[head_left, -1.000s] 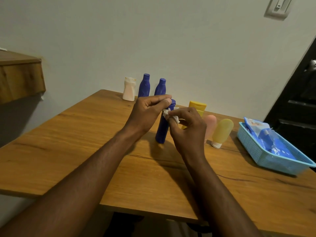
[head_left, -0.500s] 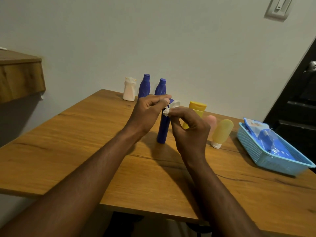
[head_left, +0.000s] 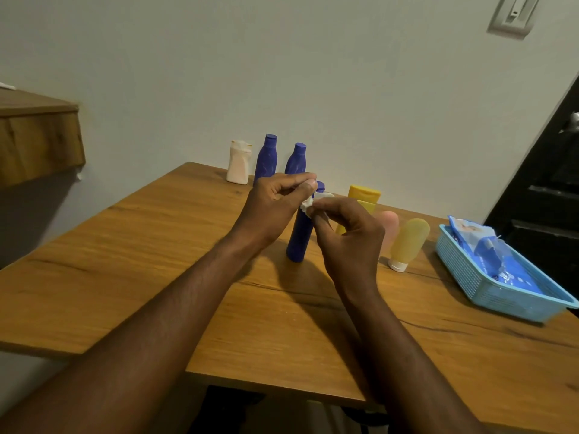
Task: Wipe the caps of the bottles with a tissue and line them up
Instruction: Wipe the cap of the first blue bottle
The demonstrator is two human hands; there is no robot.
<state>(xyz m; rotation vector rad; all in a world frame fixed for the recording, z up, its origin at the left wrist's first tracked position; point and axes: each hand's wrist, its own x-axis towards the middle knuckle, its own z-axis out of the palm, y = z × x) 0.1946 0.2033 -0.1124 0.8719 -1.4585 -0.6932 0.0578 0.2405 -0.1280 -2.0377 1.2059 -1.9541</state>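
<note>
Pale plaster wall backs a wooden bench, with a light switch high on the right, a wooden shelf at the left edge and a dark door at the right. Near the middle of the bench a blue bottle stands upright on its base, and both hands meet at its top. The left hand reaches in with fingers curled, thumb and forefinger closed on the bottle's neck beside the cap, whose top shows just past the thumb. The right hand pinches a crumpled white tissue between thumb and fingertips and holds it against the side of the cap. A further scrap of the tissue shows between the two hands. At the back, against the wall, a white bottle, a second blue bottle and a third blue bottle stand close together in a row, caps up. Behind the right hand stands a yellow bottle, partly hidden. Just to its right a pink tube, largely covered by the hand, and a yellow tube stand side by side. The yellow tube rests on its white cap. Toward the right end of the bench a light-blue basket holds a blue packet.
</note>
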